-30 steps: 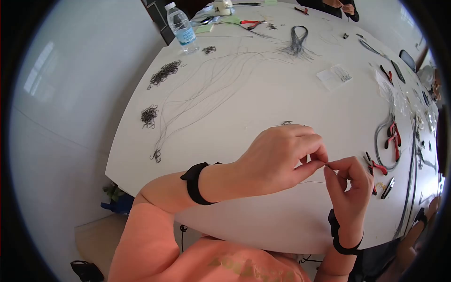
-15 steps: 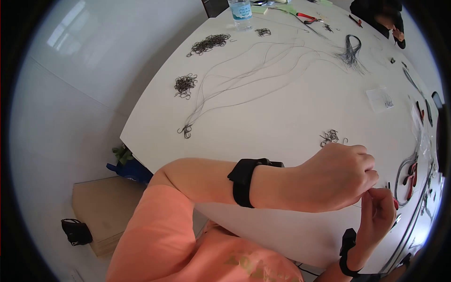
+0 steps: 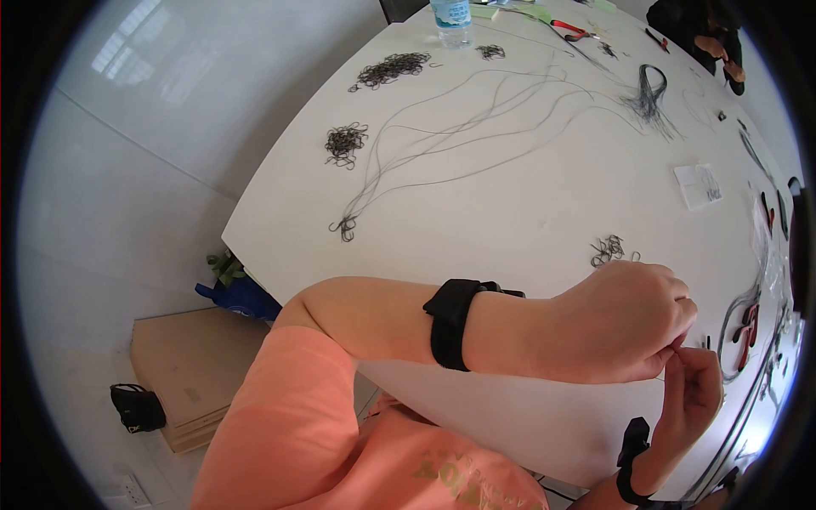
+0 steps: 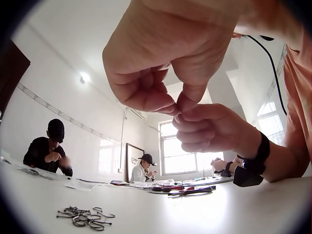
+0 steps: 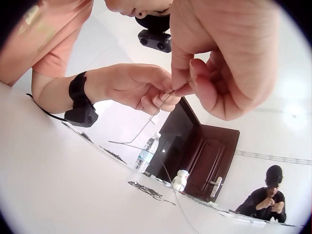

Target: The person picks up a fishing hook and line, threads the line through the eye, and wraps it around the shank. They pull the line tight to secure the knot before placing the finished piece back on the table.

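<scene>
Left hand (image 3: 625,323): We read thumb and forefinger curled together in a pinch on the wire (image 5: 155,113). The other fingers are folded into the palm. The forearm crosses in front of the body, with a black wrist strap (image 3: 450,323) behind the hand.

Right hand (image 3: 693,395): We see it come up from below, thumb and forefinger also closed on the wire. Its fingertips touch those of the left hand.

Wire, position: It is held in the air above the near edge of the table (image 3: 527,212), at the point where the two pinches meet. In the head view we cannot make it out.

Wire, long axis: In the right wrist view it runs from the pinch point down and away towards the table, then bends. A finer strand trails lower.

Key relation: Both grips sit at the same end of the wire, left hand above and right hand below. Neither is nearer than the other. The free length hangs away from both.

Grip detail: Whether a small part sits between the fingertips, we cannot tell.

Surroundings: A heap of metal loops (image 3: 608,250) lies just beyond the left hand. Long strands (image 3: 442,127) lie farther out, red-handled pliers (image 3: 748,327) to the right, and a water bottle (image 3: 450,17) at the far edge.
</scene>
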Action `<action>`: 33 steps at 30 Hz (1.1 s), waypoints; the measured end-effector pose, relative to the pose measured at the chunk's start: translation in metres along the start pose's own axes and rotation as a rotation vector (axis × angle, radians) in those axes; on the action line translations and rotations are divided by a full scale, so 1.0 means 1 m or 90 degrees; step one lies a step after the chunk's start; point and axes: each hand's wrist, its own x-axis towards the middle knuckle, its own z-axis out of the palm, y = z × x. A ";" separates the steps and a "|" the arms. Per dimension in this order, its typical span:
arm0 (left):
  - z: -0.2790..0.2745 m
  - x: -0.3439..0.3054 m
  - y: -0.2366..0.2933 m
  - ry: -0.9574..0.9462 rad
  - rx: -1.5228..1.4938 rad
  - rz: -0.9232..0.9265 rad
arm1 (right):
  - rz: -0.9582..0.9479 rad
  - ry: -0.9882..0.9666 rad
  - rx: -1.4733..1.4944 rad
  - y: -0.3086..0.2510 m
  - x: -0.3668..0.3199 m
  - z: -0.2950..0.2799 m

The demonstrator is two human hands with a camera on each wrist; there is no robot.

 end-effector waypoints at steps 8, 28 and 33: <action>-0.021 0.009 0.002 -0.154 -0.383 -0.240 | -0.054 -0.010 0.016 -0.007 -0.002 -0.005; -0.005 0.001 0.008 0.012 0.044 0.064 | -0.099 0.050 -0.072 -0.015 0.000 0.001; -0.011 0.002 0.027 0.005 0.142 0.111 | -0.126 0.042 -0.089 -0.025 -0.004 -0.002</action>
